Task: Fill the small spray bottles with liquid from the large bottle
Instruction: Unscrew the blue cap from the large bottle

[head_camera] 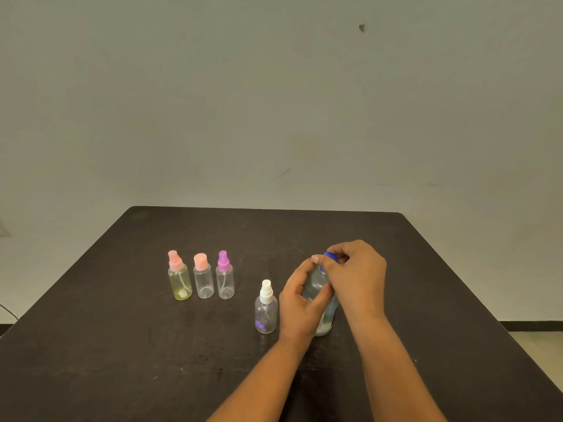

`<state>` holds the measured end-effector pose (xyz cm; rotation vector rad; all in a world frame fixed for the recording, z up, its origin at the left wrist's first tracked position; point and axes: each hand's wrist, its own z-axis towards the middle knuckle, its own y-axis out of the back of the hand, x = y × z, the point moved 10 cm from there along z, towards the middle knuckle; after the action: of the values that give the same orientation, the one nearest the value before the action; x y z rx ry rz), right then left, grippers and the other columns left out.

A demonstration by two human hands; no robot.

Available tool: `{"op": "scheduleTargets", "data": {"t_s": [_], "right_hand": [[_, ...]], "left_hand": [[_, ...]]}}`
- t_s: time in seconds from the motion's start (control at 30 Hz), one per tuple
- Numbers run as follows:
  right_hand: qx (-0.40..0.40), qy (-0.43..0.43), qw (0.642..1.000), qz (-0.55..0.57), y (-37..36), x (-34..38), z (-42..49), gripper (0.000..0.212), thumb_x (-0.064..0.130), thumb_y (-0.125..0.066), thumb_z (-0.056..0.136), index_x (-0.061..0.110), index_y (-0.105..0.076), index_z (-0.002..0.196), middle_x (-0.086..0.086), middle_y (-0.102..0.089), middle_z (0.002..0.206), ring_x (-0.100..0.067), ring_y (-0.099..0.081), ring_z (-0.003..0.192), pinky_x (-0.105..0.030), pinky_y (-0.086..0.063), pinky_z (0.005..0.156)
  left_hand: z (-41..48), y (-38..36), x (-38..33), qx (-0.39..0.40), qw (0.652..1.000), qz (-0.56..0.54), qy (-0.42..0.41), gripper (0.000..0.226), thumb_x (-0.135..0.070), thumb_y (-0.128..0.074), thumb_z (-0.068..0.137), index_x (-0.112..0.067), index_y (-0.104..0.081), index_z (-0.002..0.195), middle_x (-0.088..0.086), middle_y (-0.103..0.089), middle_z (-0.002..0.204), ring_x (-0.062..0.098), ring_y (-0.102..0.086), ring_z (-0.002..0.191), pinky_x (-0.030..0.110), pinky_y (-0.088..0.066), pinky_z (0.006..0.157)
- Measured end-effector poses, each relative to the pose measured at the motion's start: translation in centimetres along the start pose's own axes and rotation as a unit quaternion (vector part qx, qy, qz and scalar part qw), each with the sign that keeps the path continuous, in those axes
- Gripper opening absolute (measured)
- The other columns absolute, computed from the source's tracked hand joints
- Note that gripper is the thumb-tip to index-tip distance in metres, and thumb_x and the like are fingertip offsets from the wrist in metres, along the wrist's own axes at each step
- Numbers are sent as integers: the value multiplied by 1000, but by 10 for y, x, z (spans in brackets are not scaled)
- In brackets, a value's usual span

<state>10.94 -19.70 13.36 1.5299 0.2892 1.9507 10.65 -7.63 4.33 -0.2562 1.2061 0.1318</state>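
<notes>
While my left hand [300, 303] wraps the clear large bottle [323, 312] standing on the dark desk [122, 345], my right hand [355, 274] pinches its blue cap [329, 256] from above. Just left of it stands a white-topped spray bottle [266, 307]. Farther left, three small bottles line up: yellow-tinted [179, 277], pink-capped [203, 277], purple-topped [224, 275].

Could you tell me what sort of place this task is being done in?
Probably a plain indoor workspace rather than a kitchen or a lab: a bare dark table stands against an unadorned pale wall, with a dark skirting strip at floor level. Only the bottles stand on the table.
</notes>
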Motion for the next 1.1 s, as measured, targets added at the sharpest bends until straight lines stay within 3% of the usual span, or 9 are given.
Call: {"op": "scheduleTargets", "data": {"t_s": [0.1,0.2,0.33,0.43,0.5,0.67,0.73,0.87,1.1], "right_hand": [[32,-1,999,2,-2,0,1,22,12,-71,80,15,-69,102,3,-65,100,-6,-57,87,-6,-40,68],[49,-4,999,23,-3,2,0,33,8,-70,79,16,-66,112,3,-65,110,-8,-58,98,-16,-44,81],[-6,2,1000,15,3,3,-4,35,22,-77,73,17,-63,105,2,-49,105,-10,-55,86,-12,-40,67],[-33,-1,999,15,4,-1,-7,20,22,-77,73,18,-61,85,1,-59,91,-7,-57,75,-12,-44,61],[-31,-8,999,21,3,-3,-7,17,19,-75,76,17,-65,89,3,-62,85,-5,-58,73,-14,-48,64],[-13,2,999,41,8,1,-3,18,12,-72,78,13,-69,97,7,-63,82,3,-55,69,-3,-42,55],[-17,7,998,57,13,3,-1,15,12,-73,77,13,-70,92,10,-62,76,3,-56,68,-2,-42,56],[-37,11,997,68,26,2,3,14,14,-77,73,16,-70,85,13,-61,71,1,-57,66,0,-41,59],[-58,-19,996,62,33,-36,6,17,12,-79,71,12,-71,86,5,-65,75,-4,-58,69,-12,-43,62]], "left_hand": [[0,-1,-1,10,1000,-13,-4,43,-29,-69,72,-33,-60,114,-7,-66,116,10,-60,113,38,-47,100],[0,-2,-1,16,1000,-16,-4,43,-26,-69,74,-28,-60,117,-4,-65,118,12,-59,114,40,-47,100],[0,-2,0,17,1000,-23,0,44,-28,-70,73,-25,-61,116,-1,-67,116,16,-60,113,46,-45,101],[-1,0,-3,7,1000,-16,-6,43,-30,-70,70,-40,-62,111,-5,-67,116,13,-60,113,41,-47,100],[-1,0,-7,4,1000,-7,-15,42,-31,-69,69,-52,-61,105,-11,-66,116,9,-60,113,35,-47,100],[-1,-1,-11,2,1000,2,-24,41,-37,-68,68,-57,-60,102,-19,-66,113,4,-60,111,28,-47,97],[-1,-1,-10,-2,1000,4,-22,40,-39,-68,67,-55,-60,103,-20,-66,113,4,-59,111,28,-47,97],[0,1,-6,-9,1000,18,-20,45,-40,-69,70,-39,-58,113,-7,-64,120,9,-58,115,41,-47,100],[0,1,-7,-11,998,53,-26,47,-46,-66,69,-41,-55,114,-12,-61,120,2,-56,114,33,-46,101]]}}
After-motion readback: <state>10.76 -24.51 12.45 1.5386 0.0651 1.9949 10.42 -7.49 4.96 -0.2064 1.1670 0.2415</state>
